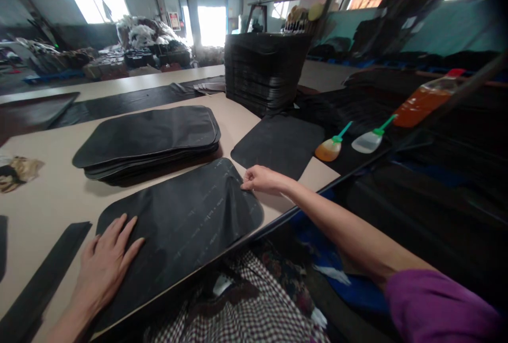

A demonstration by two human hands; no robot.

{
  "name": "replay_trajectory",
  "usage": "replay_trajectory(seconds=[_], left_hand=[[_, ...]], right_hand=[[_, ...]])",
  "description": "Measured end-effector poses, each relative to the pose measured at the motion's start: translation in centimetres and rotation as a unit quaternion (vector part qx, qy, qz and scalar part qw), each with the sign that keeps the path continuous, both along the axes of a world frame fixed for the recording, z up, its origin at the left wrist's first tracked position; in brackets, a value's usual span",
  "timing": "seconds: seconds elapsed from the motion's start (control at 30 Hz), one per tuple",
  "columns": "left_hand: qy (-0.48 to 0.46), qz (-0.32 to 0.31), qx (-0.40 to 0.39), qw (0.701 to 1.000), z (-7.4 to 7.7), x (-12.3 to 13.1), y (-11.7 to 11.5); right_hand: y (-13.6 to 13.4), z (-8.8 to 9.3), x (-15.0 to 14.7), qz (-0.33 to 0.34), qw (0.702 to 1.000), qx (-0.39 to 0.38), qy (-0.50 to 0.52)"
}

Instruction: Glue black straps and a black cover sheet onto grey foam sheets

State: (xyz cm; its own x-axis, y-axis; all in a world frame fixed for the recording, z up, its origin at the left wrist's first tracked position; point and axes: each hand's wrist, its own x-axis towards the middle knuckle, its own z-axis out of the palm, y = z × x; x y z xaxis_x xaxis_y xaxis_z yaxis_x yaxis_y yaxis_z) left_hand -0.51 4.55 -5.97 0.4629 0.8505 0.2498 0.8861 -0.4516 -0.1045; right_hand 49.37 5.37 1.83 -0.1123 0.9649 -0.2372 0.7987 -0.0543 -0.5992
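Note:
A black rounded-corner fabric panel (186,226) lies flat at the near edge of the tan table (51,195). My left hand (105,261) rests flat on its left end, fingers stretched out. My right hand (262,179) is at the panel's far right corner, its fingertips pinched on the fabric's edge. A low pile of like black panels (148,139) sits just behind. A single black panel (278,144) lies to the right of that pile.
A tall stack of black panels (264,70) stands at the back. Two squeeze bottles (331,147) with green nozzles and an orange-filled bottle (426,102) lie right. A black strip (43,279) lies near left. A crumpled rag (16,171) sits far left.

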Motion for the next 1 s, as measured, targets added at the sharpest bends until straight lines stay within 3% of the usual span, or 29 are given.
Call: replay_trajectory(seconds=[0.37, 0.67, 0.83, 1.0], left_hand=[[0.009, 0.008, -0.004, 1.0, 0.6, 0.6, -0.4], [0.006, -0.003, 0.003, 1.0, 0.5, 0.5, -0.3], [0.009, 0.0, 0.002, 1.0, 0.5, 0.5, -0.3], [0.004, 0.013, -0.019, 1.0, 0.3, 0.3, -0.2]], right_hand=[[-0.2, 1.1, 0.7, 0.017, 0.999, -0.031, -0.037], [-0.6, 1.6, 0.4, 0.02, 0.998, -0.006, -0.059], [-2.8, 1.8, 1.1, -0.001, 0.999, 0.022, -0.038], [-7.4, 0.8, 1.6, -0.04, 0.998, 0.044, -0.015]])
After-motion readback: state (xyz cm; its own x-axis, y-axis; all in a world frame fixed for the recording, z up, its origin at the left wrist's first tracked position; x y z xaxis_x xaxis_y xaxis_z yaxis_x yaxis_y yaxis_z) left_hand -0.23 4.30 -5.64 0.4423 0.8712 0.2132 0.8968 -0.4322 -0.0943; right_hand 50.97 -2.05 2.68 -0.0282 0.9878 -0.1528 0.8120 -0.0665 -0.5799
